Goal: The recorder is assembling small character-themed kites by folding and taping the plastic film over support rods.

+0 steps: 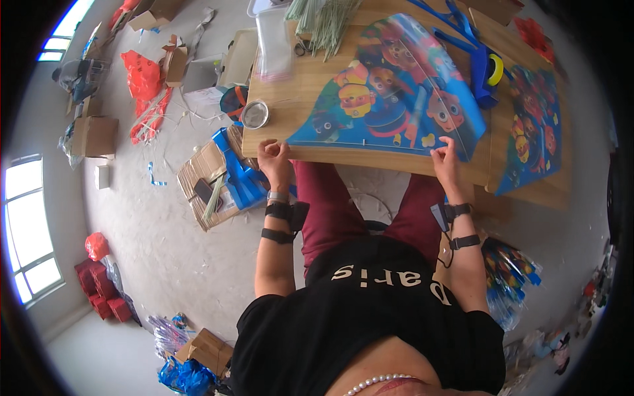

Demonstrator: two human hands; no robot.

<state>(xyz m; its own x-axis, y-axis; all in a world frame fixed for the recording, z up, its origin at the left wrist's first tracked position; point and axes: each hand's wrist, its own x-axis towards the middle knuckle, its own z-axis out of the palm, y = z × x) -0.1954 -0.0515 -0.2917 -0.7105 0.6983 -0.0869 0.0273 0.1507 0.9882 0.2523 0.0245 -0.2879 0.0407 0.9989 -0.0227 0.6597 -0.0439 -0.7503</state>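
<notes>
A kite-shaped printed sheet (396,115), blue with colourful cartoon figures, lies across the wooden table in front of me. A thin rod (330,141) runs along its near edge, with a small pale piece at its middle. My left hand (274,162) is at the sheet's left tip, its fingers curled and pinched together on that corner. At the right end of the near edge is my right hand (446,164), thumb and index finger apart, the index stretched over the sheet. Any hold on the rod there is too small to make out.
A round tin (255,114) stands on the table (277,99) at left. Behind lie clear plastic bags (274,53), scissors (302,47) and a bundle of thin rods (327,26). Blue straps and yellow tape (495,69) lie right, near another printed sheet (531,125). Flattened cardboard (198,175) lies on the floor.
</notes>
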